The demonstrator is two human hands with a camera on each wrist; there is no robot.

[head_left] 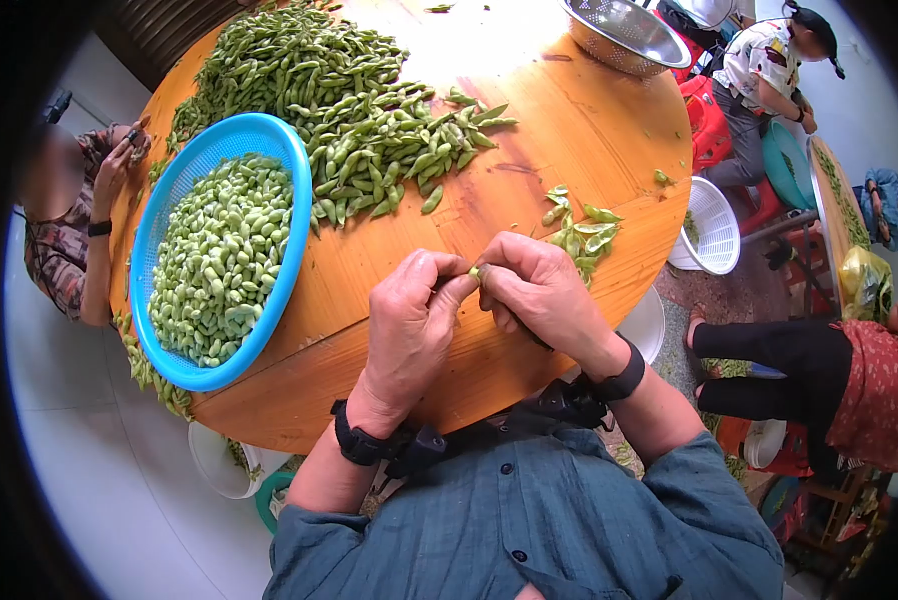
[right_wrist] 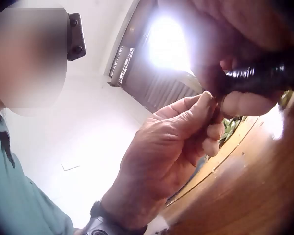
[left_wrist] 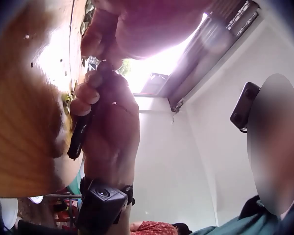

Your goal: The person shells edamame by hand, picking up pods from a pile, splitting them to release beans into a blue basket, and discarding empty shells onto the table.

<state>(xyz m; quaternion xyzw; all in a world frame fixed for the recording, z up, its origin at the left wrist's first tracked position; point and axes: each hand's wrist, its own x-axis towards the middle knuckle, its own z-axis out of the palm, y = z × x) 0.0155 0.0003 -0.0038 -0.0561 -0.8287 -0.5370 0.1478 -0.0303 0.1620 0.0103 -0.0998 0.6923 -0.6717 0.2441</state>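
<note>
My left hand and my right hand meet over the near edge of the round table, fingertips touching. Between them shows a small bit of a green soybean, pinched by the left thumb and fingers; most of it is hidden. The right hand's fingers curl round a slim black handle, also seen as a dark handle in the right wrist view; the tool's working end is hidden. Pale opened pods lie just beyond the right hand. Left of the hands, a blue basket holds shelled green beans.
A large heap of unshelled pods covers the far left of the wooden table. A metal colander stands at the far edge. A white basket is beyond the right side. Another person sits at the left.
</note>
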